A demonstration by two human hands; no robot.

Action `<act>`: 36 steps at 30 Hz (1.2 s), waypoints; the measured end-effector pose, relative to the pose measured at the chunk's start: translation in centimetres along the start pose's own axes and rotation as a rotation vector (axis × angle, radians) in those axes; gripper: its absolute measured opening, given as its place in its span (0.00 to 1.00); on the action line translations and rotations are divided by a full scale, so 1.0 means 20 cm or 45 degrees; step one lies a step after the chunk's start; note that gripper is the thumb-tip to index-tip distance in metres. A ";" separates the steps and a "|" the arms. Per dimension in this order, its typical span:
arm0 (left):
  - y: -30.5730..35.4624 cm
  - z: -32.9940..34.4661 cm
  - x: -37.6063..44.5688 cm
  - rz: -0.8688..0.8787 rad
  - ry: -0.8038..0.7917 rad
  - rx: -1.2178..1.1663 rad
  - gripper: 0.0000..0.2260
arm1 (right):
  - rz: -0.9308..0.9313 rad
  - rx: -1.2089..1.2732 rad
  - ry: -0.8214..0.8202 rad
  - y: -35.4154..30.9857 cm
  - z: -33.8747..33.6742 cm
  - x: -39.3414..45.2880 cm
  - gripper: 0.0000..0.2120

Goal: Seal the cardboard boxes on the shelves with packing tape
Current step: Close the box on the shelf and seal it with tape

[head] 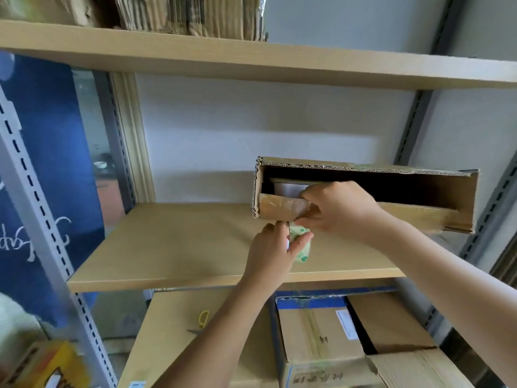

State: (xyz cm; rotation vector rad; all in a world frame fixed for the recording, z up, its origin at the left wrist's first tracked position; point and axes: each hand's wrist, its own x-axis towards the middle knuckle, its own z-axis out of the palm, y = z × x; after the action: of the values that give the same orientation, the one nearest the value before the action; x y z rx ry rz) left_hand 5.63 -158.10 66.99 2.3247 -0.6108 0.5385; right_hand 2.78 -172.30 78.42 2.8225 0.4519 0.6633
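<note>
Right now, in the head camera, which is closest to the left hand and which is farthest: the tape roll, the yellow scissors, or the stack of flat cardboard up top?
From the left hand:
1. Tape roll, held in that hand.
2. Yellow scissors, on the lower shelf, down-left.
3. Flat cardboard stack, top shelf, high above.

- The long box (pixel 366 191) is brown corrugated cardboard, its cut edges showing the fluting; its front flap (pixel 282 208) carries glossy, wrinkled clear tape.
- The tape roll (pixel 300 245) is shiny, pale green translucent plastic film.
- The shelf board (pixel 179 247) is light wood-grain laminate, smooth and matt.
- The shelf upright (pixel 42 219) is grey painted slotted metal.
- The lower boxes (pixel 319 340) are matt brown cardboard.
</note>
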 end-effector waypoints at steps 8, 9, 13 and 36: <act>-0.21 -0.01 -0.34 0.184 0.287 -0.217 0.17 | -0.160 -0.145 0.512 -0.03 0.21 -0.20 0.30; -0.26 -0.02 -0.43 0.156 0.406 -0.247 0.12 | -0.166 -0.190 0.507 -0.05 0.21 -0.22 0.36; -0.48 0.04 -0.72 -0.220 0.555 -0.251 0.08 | -0.170 -0.144 0.675 -0.21 0.21 -0.30 0.33; -1.37 0.62 -0.89 -1.180 -0.373 0.251 0.16 | 0.564 0.915 -0.887 -1.16 1.87 -0.20 0.13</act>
State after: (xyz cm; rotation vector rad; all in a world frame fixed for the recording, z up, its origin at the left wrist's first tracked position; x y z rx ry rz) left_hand 9.09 -143.45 35.53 2.5565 0.4397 -0.1882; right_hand 10.94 -156.85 37.84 3.5685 -0.1042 -0.5788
